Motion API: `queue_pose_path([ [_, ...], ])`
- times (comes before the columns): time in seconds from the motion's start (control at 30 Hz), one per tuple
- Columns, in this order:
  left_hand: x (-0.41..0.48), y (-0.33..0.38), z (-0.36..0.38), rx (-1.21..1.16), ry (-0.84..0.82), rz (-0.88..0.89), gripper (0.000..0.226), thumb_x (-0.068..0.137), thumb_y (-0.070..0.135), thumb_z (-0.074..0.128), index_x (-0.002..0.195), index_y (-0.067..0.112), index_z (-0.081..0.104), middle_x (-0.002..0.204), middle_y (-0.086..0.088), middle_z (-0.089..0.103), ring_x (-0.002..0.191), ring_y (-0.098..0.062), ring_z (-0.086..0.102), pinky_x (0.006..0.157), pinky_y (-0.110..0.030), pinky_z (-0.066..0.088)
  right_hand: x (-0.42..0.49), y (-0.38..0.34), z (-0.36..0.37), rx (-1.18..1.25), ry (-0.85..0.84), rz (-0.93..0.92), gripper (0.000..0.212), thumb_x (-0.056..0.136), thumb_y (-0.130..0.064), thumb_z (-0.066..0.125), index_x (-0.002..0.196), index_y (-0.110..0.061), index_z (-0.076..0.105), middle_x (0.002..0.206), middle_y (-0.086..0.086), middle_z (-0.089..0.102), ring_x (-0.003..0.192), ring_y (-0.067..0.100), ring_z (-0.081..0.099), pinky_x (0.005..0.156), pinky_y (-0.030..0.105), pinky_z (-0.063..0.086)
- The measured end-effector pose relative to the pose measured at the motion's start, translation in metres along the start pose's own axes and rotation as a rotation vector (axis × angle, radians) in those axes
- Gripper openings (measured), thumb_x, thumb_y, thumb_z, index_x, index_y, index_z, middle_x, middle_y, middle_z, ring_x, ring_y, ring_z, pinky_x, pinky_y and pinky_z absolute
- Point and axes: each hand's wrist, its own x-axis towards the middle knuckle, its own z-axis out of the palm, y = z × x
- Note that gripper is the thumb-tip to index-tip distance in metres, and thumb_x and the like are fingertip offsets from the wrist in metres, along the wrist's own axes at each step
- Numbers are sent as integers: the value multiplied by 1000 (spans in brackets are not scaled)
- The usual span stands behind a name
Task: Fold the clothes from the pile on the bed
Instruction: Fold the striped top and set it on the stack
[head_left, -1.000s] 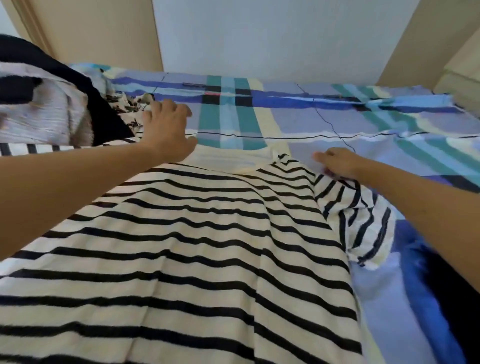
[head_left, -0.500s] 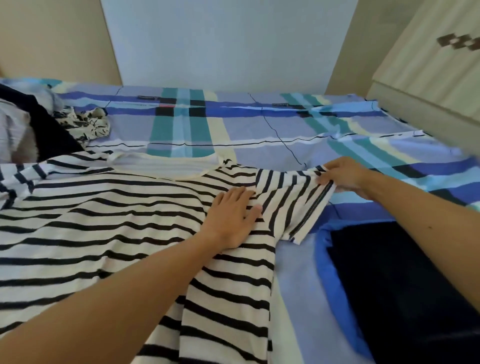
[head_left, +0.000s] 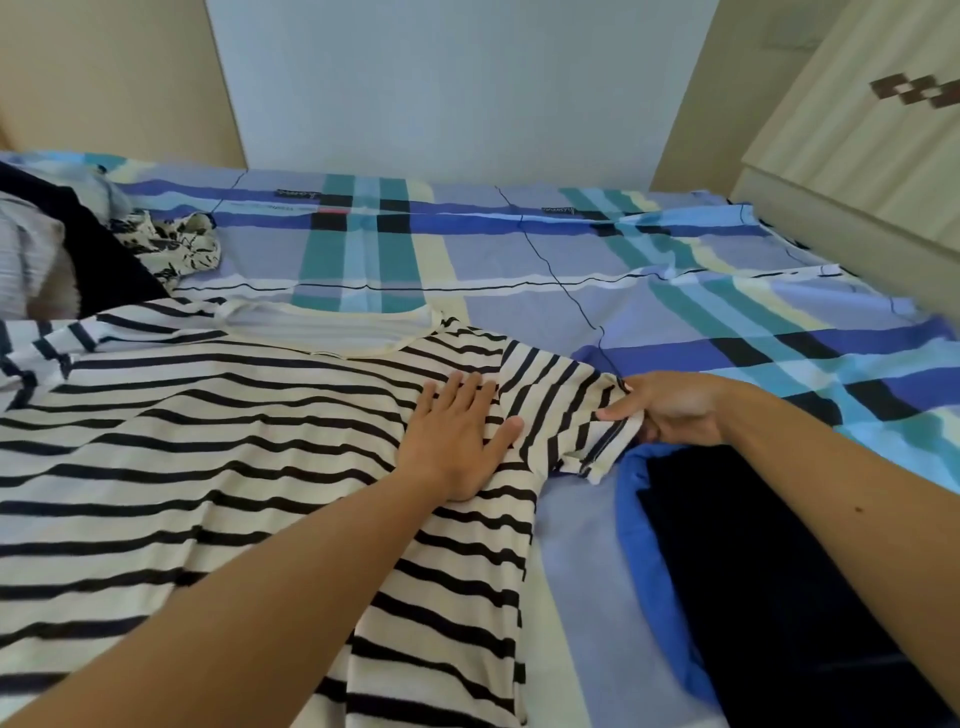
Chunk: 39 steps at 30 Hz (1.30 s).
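A cream shirt with black stripes (head_left: 218, 467) lies spread flat on the bed, neckline toward the wall. My left hand (head_left: 457, 441) presses flat on its right shoulder, fingers straight. The short right sleeve (head_left: 566, 410) sticks out toward the right. My right hand (head_left: 670, 413) pinches the sleeve's hem, thumb on top and fingers curled under. The pile of clothes (head_left: 78, 249) sits at the far left: dark, pale and leaf-patterned pieces.
The bed carries a blue, teal and cream checked sheet (head_left: 519, 260). A dark garment on blue cloth (head_left: 779, 571) lies at the right, just below my right hand. A cream cabinet (head_left: 857, 156) stands at the far right. A wall runs behind the bed.
My left hand went from the collar at the left to the right shoulder and now presses flat. My right hand keeps the sleeve hem and has drawn it back in toward the shirt.
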Motion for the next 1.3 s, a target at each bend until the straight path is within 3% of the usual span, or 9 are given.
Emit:
queue_pose_path([
  [0.07, 0, 0, 0, -8, 1, 2, 88, 85, 73, -8, 159, 26, 5, 167, 3, 2, 153, -15, -8, 125, -45, -3, -4, -3, -3, -55, 185, -23, 27, 70, -6, 80, 88, -9, 61, 67, 7, 66, 54, 16, 55, 51, 26, 41],
  [0.17, 0, 2, 0, -10, 3, 2, 86, 88, 71, -6, 159, 25, 5, 167, 2, 2, 153, -17, -8, 124, -45, -3, 4, 3, -14, -228, 640, -49, 32, 86, -25, 75, 101, -11, 51, 77, 12, 59, 53, 18, 45, 46, 25, 34],
  [0.3, 0, 3, 0, 16, -8, -6, 84, 91, 72, 0, 159, 23, 2, 167, 0, 0, 153, -18, -9, 124, -46, -3, 8, 10, 1, -326, 512, 143, 58, 74, -63, 74, 96, -10, 66, 77, 7, 63, 65, 19, 53, 62, 29, 42],
  [0.4, 0, 3, -1, 38, -17, -8, 86, 91, 74, 1, 159, 22, 1, 167, -1, -1, 153, -19, -10, 124, -47, -4, 11, 9, 14, -209, 445, 87, 48, 72, -41, 86, 101, -6, 71, 83, 7, 74, 70, 22, 68, 66, 30, 55],
  [0.6, -1, 6, -2, 61, -39, -29, 86, 91, 73, 1, 159, 21, -3, 167, -2, -5, 153, -21, -13, 123, -48, -7, 4, -16, 46, 260, 378, -117, 25, 96, -8, 59, 121, -2, 59, 104, 20, 74, 91, 31, 74, 74, 42, 60],
  [0.73, -10, 10, -19, 39, -93, -99, 85, 93, 71, 3, 158, 18, -6, 166, -6, -13, 151, -24, -19, 121, -51, -14, -13, -69, 78, -12, 516, -294, 18, 95, -6, 61, 113, -4, 60, 106, 22, 69, 92, 33, 70, 71, 37, 57],
  [0.93, -69, -45, -65, 19, -231, -119, 85, 96, 65, 26, 159, 13, 3, 167, -8, -7, 153, -25, -13, 121, -54, -12, -28, -134, 159, -113, 118, -528, 9, 95, -19, 65, 103, -18, 63, 92, 8, 73, 81, 20, 75, 60, 26, 56],
  [1.13, -147, -126, -97, 5, -318, -196, 80, 98, 58, 37, 159, 15, 8, 167, -4, -3, 154, -20, -5, 124, -49, 0, 11, -89, 197, -536, 543, -599, 32, 101, -20, 52, 132, -12, 54, 133, 10, 57, 119, 22, 55, 93, 26, 38],
  [1.3, -171, -160, -108, -116, -204, -190, 68, 97, 52, 47, 154, 17, 31, 163, -4, 20, 149, -21, 20, 123, -41, 18, 38, -13, 228, -1181, 416, -335, 65, 105, -52, 19, 160, -21, 4, 168, 4, 1, 154, 25, 1, 123, 51, 5],
])
